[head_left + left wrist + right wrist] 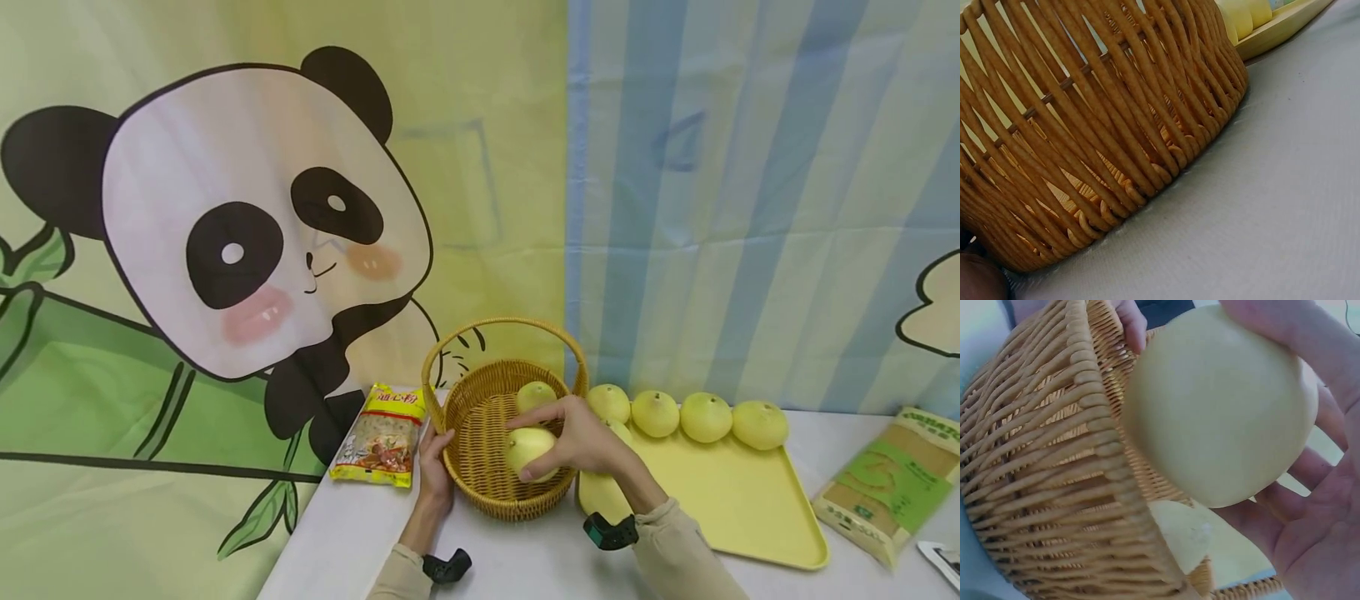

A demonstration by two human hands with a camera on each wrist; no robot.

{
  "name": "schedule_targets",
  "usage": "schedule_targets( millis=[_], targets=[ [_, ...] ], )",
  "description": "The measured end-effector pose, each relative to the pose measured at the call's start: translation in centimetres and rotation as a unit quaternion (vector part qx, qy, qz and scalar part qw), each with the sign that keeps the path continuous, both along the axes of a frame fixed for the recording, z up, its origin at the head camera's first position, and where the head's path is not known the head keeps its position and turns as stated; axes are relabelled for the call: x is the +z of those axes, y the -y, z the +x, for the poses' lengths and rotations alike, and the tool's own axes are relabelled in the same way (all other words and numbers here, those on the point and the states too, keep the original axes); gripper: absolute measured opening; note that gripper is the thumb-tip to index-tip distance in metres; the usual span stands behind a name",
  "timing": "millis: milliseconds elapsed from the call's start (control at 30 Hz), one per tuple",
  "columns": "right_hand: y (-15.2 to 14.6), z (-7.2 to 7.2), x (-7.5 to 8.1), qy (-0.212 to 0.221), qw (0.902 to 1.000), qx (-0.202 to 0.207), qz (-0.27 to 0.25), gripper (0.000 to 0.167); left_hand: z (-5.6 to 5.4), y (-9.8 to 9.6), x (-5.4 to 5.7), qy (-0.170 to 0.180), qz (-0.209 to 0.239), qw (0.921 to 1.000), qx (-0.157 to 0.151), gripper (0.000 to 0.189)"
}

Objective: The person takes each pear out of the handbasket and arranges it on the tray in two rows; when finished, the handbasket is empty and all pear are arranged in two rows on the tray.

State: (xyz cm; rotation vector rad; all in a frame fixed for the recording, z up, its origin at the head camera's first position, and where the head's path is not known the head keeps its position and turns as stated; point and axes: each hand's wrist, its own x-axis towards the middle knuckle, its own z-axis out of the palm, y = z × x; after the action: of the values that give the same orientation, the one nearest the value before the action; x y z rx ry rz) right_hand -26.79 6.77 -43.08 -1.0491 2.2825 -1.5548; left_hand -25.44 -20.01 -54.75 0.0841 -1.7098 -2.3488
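A wicker basket [517, 507] with a tall arched handle stands on the table. My left hand [435, 475] grips its left side, thumb over the rim; the left wrist view shows the woven wall [1104, 125] up close. My right hand [581, 437] holds a round pale-yellow fruit [528, 456] over the basket's right part, thumb on one side and fingers on the other. In the right wrist view that smooth fruit [1222, 412] overlaps the basket rim. Another such fruit [536, 395] lies inside the basket at the back right, partly behind the right hand.
Right of the basket, a yellow tray [742, 500] bears several more fruits [706, 417], mostly along its back edge; some are partly hidden by my right arm. A yellow-and-red food packet [382, 437] lies left of the basket. A brown-and-green bag [888, 483] lies at the far right.
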Motion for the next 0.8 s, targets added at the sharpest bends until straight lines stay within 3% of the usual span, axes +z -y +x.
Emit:
schedule_targets(
  millis=[433,800],
  targets=[
    [-4.7,1.7,0.0,-0.027,0.9938,-0.058,-0.091,0.059,-0.1,0.2,-0.4,0.006,-0.001,1.0,0.002,0.067],
    [-9.2,1.0,-0.8,-0.016,0.9858,-0.085,-0.144,0.058,-0.2,0.2,-0.4,0.01,0.003,0.9999,-0.001,0.067]
  ],
)
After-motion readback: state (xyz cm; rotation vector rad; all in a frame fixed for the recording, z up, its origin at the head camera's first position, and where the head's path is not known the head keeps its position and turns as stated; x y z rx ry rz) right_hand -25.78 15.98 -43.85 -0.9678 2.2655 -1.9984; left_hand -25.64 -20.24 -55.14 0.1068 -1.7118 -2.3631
